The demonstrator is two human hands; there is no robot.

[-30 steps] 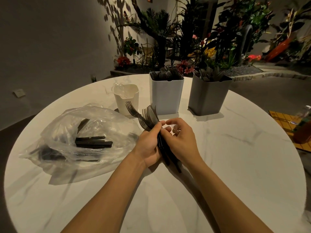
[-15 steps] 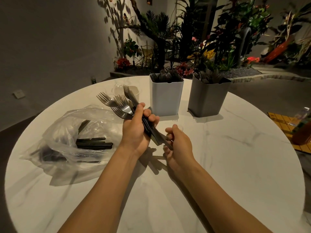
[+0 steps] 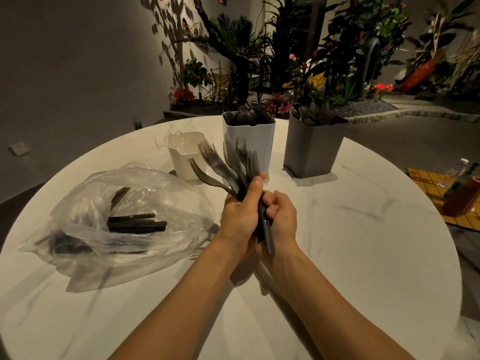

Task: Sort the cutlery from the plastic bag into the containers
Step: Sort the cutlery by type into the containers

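Note:
My left hand grips a bunch of dark plastic forks, tines fanned up and away from me. My right hand curls round the lower handles of the same bunch, right beside the left hand. A clear plastic bag lies on the table to the left with more dark cutlery inside. Behind the hands stand three containers: a small cream one holding clear cutlery, a white one filled with dark forks, and a grey one with dark cutlery.
The round white marble table carries everything. A yellow tiled mat with a bottle and a brown object lies at its right edge. Plants and flowers fill the background beyond the table.
My left hand swung the fork bunch up to the left, then back towards the centre. My right hand has closed in again and now holds the handles beside the left hand.

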